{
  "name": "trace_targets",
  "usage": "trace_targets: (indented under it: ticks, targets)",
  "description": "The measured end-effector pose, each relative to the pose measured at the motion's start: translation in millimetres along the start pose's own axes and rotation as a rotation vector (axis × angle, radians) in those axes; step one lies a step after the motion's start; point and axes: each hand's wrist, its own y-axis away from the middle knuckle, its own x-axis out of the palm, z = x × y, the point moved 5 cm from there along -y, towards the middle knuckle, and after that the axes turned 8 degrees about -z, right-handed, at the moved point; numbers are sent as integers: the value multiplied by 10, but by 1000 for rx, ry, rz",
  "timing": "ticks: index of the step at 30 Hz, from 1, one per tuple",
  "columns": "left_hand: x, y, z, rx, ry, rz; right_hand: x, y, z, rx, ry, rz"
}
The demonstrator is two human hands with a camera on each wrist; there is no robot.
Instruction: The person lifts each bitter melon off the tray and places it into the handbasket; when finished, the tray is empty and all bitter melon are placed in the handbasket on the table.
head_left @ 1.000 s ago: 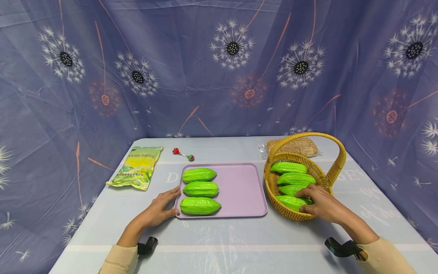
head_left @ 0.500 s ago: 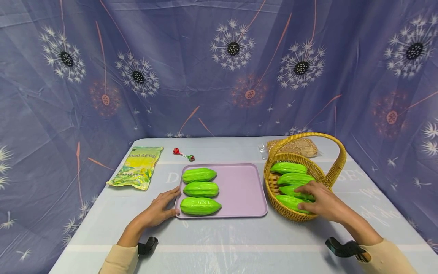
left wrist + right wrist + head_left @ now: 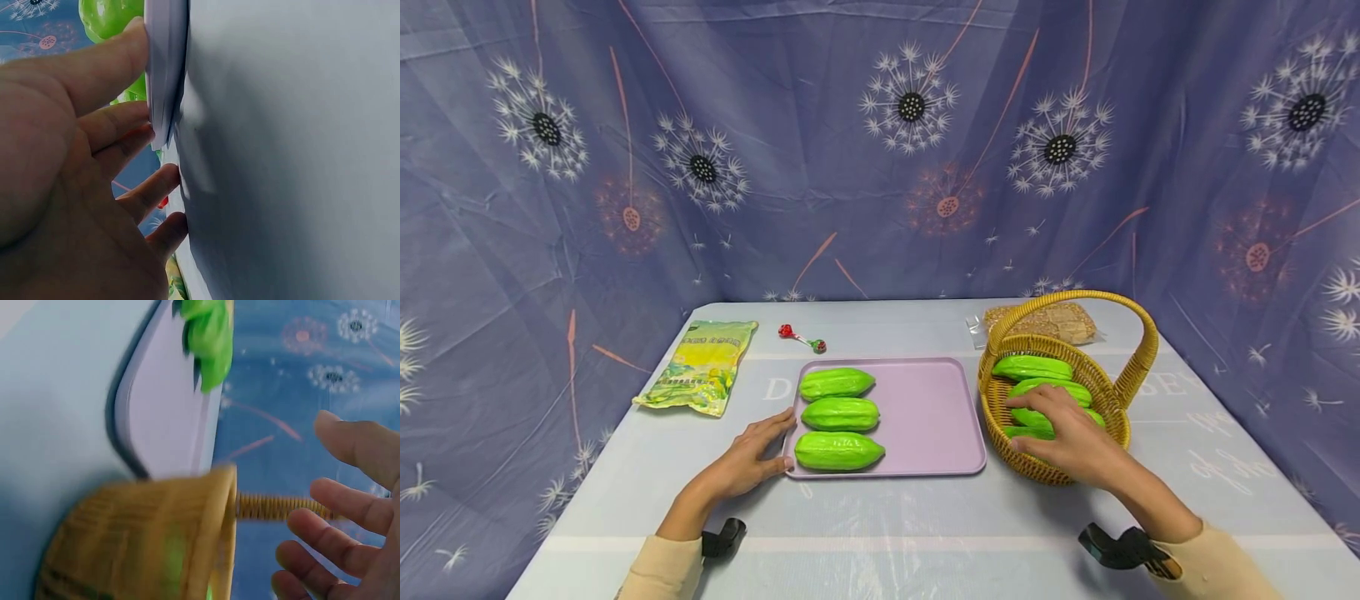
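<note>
A pinkish-purple tray bears three green ridged fruits in a column on its left side. My left hand touches the tray's left edge, fingers extended; the left wrist view shows the thumb against the rim. On the right, a wicker basket holds several similar green fruits. Over the basket's front part is my right hand, fingers spread and nothing gripped, partly hiding the fruits. In the right wrist view, that hand is beside the basket's rim, its fingers apart.
A green and yellow packet lies at the left. Two joined lollipops, red and green, lie behind the tray. Behind the basket is a clear bag of brown food. The basket's tall handle arches above it; a patterned curtain hangs behind.
My right hand has shifted left over the basket, and its fingers have come away from the fruits at the basket's front right. My left hand has stayed at the tray.
</note>
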Motion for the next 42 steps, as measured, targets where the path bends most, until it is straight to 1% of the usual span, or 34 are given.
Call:
trace_targets:
  ticks: [4,12,19,22,25,33,36,42]
  targets:
    - [0,-3,4,-2,-2,3,131,-54,169,-43,-28,-9]
    - [5,2,7,-6,-4,1,452,-155,456,-95,-71,11]
    - [6,2,12,-13,4,10,767,-228,645,-176,-100,7]
    - [3,-1,16,-20,5,16,901,-252,716,-196,-113,13]
    - [-1,-3,15,-25,7,19,1032,-278,772,-194,-135,35]
    - [-4,3,-5,-18,5,5,1273,-346,868,-135,-214,83]
    - [-3,5,-6,-18,4,-2,1360,-372,903,-128,-225,97]
    - [-2,-1,-5,-20,6,4,1495,-413,989,-138,-206,101]
